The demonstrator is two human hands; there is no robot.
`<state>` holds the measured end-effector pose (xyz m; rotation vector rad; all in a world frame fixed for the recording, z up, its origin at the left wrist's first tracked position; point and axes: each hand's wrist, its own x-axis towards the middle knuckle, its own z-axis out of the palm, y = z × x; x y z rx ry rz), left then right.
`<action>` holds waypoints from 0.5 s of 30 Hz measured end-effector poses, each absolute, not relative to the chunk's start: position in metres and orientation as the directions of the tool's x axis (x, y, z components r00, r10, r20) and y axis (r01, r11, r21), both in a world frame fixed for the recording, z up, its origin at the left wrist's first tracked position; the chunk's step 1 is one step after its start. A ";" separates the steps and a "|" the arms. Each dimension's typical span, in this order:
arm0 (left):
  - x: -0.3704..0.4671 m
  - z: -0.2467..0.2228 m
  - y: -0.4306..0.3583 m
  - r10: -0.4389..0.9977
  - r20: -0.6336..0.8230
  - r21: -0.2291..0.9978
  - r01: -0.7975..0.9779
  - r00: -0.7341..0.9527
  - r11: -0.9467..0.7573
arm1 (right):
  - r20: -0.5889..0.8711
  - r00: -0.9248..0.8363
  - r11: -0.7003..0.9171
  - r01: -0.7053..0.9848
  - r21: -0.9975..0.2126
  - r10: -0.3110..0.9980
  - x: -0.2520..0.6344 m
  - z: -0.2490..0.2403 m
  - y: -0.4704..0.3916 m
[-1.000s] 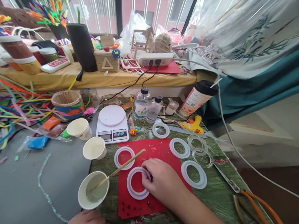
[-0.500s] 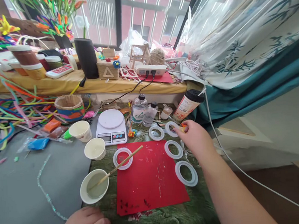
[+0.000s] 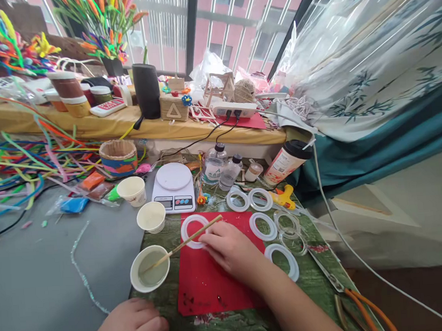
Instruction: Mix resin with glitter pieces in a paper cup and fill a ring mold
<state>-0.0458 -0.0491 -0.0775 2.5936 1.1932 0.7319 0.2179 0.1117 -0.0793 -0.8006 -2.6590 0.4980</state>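
Observation:
My right hand reaches over the red sheet. Its thumb and fingers close at the right edge of a translucent white ring mold lying on the sheet. Beside it a paper cup holds cloudy liquid, and a thin wooden stick leans out of it, passing over the mold toward my hand. My left hand rests on the table in front of this cup, fingers curled, with nothing visible in it. More ring molds, including a nearby one, lie along the sheet's right and far edges.
Two paper cups stand beside the white scale. Behind are clear bottles and a tall lidded cup. To the right lie a yellow clip-like object, clear rings and orange-handled pliers.
My right hand has moved left from the far-right ring molds to the mold on the red sheet. One far mold has shifted slightly nearer. My left hand stays on the table.

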 end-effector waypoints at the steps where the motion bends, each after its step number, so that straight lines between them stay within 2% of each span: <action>1: -0.046 -0.080 -0.049 0.753 0.367 0.368 0.658 0.546 -0.657 | 0.215 -0.777 0.776 0.478 -0.411 0.592 0.228 -0.075 0.108; 2: -0.046 -0.083 -0.050 0.724 0.426 0.356 0.635 0.543 -0.686 | 0.230 -0.759 0.768 0.493 -0.408 0.609 0.237 -0.072 0.103; 5: -0.048 -0.088 -0.054 0.707 0.466 0.368 0.610 0.532 -0.702 | 0.261 -0.723 0.752 0.518 -0.409 0.640 0.259 -0.074 0.091; 9: -0.062 -0.087 -0.065 0.723 0.504 0.440 0.580 0.472 -0.685 | 0.307 -0.688 0.733 0.490 -0.471 0.658 0.270 -0.095 0.085; 11: -0.075 -0.088 -0.067 0.771 0.540 0.478 0.630 0.337 -0.611 | 0.363 -0.617 0.704 0.496 -0.509 0.698 0.273 -0.103 0.085; 13: -0.089 -0.092 -0.063 0.788 0.604 0.470 0.745 0.119 -0.473 | 0.415 -0.533 0.672 0.516 -0.532 0.737 0.277 -0.107 0.086; 15: -0.100 -0.099 -0.054 0.777 0.614 0.555 0.775 -0.137 -0.302 | 0.438 -0.483 0.652 0.534 -0.539 0.758 0.279 -0.107 0.086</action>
